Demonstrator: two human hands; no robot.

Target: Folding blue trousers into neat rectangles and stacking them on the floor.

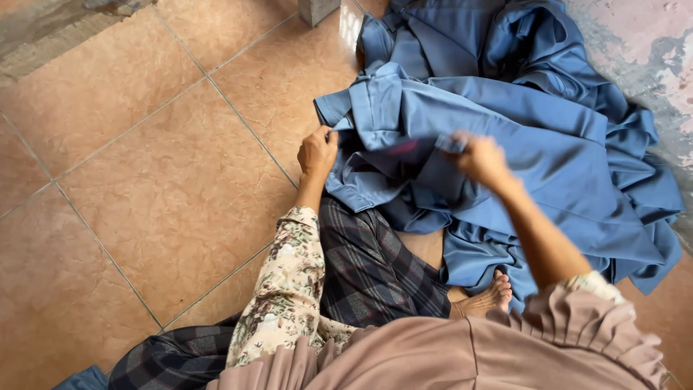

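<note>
I'm sitting on a floor (pixel 144 180) of big orange-brown tiles w/ grey grout lines. Far right, a rough patchy grey-pink wall (pixel 650 50); a grey block (pixel 317 9) stands at the far edge. Lots of bare tile to my left and far left; the right side is taken up by a heap of blue cloth (pixel 520 108), spreading from the far edge down to my bare foot (pixel 485 297), near right. My left hand (pixel 317 153), arm in a floral sleeve (pixel 285 289), reaches fwd, fingers closed on the cloth's left edge. My right hand (pixel 482 159) is raised, blurred, pinching a fold of the same cloth. Plaid trousers (pixel 368 267) cover my leg between both arms.
</note>
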